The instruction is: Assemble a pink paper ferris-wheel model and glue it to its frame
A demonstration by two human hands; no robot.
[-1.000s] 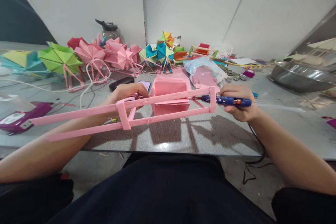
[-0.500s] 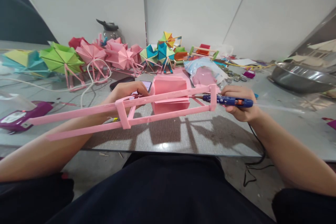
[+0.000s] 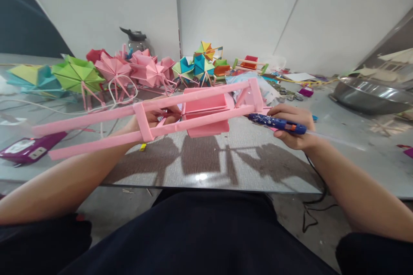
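A long pink craft frame (image 3: 143,122) of flat strips hangs tilted above the table. Folded pink paper panels (image 3: 206,104) sit between its two long bars. Behind the bars, my left hand (image 3: 154,117) is closed on the frame near the panels; the strips partly cover its fingers. My right hand (image 3: 292,116) grips a blue glue gun (image 3: 274,123), a clear glue stick poking from its back end. The gun's nozzle points left, just below the frame's right end. A pink strip runs to my right fingers, but whether they also hold it I cannot tell.
Finished-looking pink paper wheels (image 3: 112,66), a green one (image 3: 77,75) and multicoloured ones (image 3: 203,68) line the back. A purple power strip (image 3: 48,144) lies left with a white cable. A metal basin (image 3: 368,96) stands right. The gun's black cord (image 3: 318,172) drops over the front edge.
The frame has tilted and its right end has risen, showing the panels from another angle. The glue gun's nozzle now sits below the end piece instead of behind it.
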